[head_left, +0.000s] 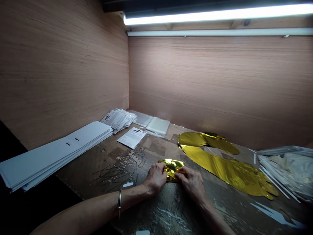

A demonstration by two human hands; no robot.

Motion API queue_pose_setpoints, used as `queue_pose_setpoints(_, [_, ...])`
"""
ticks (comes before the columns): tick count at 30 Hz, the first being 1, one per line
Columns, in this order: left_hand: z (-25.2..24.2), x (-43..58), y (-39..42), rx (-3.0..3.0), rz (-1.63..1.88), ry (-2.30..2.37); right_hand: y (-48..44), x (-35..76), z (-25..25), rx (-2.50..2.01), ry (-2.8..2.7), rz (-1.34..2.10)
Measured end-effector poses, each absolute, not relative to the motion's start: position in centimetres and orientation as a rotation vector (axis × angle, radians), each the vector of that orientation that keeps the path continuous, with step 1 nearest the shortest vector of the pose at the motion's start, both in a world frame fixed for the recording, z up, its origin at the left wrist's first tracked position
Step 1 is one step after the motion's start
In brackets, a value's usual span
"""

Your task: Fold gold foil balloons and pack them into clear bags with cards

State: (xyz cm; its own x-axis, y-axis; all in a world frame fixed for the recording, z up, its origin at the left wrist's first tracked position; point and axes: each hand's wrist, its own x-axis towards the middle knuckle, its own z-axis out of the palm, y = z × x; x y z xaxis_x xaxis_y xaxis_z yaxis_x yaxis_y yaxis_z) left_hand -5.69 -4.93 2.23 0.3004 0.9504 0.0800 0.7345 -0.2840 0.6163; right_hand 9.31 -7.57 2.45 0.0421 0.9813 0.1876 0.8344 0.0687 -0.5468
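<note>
A small folded piece of shiny gold foil (pixel 172 164), which looks like a foil balloon, lies on the worktop in front of me. My left hand (pixel 156 178) pinches its left side, and my right hand (pixel 192 182) grips its right side with bent fingers. Both hands rest low over the table, close together. To the right of them lies a larger flat gold foil balloon (pixel 217 166), curved, with tabs at its near end. My fingertips partly hide the foil between them.
Long white card sheets (pixel 66 147) are stacked at the left. Behind them lie printed cards (pixel 118 118), a single printed card (pixel 132 137) and clear plastic sleeves (pixel 157 126). A pile of clear plastic packaging (pixel 290 166) sits at the right. White scraps (pixel 276 213) lie nearby. Wooden walls enclose the worktop.
</note>
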Motion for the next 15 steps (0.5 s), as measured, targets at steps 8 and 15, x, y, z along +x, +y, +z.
queue_pose_setpoints(8, [2.1,-6.0,-6.1,2.520,0.423,1.651,-7.6,8.6,3.0,-1.957,-1.957,0.017])
queue_pose_setpoints(15, [2.2,-6.0,-6.5,2.831,0.410,1.521,-8.1,9.5,2.3,-2.046,-1.912,0.095])
